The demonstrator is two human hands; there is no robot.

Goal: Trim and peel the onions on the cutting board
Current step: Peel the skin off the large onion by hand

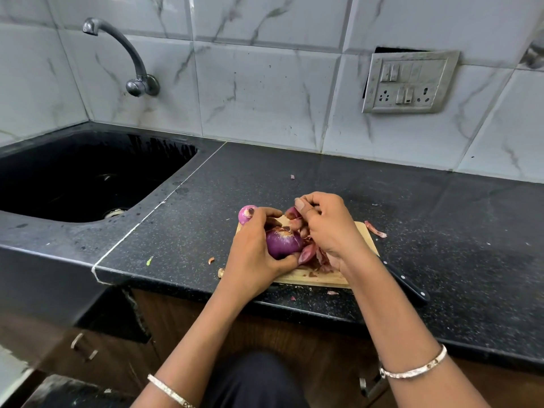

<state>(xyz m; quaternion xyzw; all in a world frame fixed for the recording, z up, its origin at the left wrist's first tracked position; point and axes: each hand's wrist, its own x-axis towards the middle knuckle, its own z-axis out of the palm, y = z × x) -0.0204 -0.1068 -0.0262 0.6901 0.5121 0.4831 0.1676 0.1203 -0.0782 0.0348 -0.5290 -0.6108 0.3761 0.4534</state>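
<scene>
My left hand (256, 251) grips a purple onion (282, 242) just above the wooden cutting board (312, 278). My right hand (325, 228) pinches a strip of onion skin (293, 214) between thumb and fingers, right beside the onion's top. A second onion (245, 214), paler and pink, lies at the board's far left corner behind my left hand. Loose reddish peels (313, 256) are heaped on the board under my right hand. A black-handled knife (407, 285) lies on the counter to the right of the board, partly hidden by my right forearm.
A black sink (85, 178) with a wall tap (129, 57) lies to the left. Peel scraps (375, 229) dot the black counter (441, 219). A switch plate (409, 82) hangs on the tiled wall. The counter's front edge runs just below the board.
</scene>
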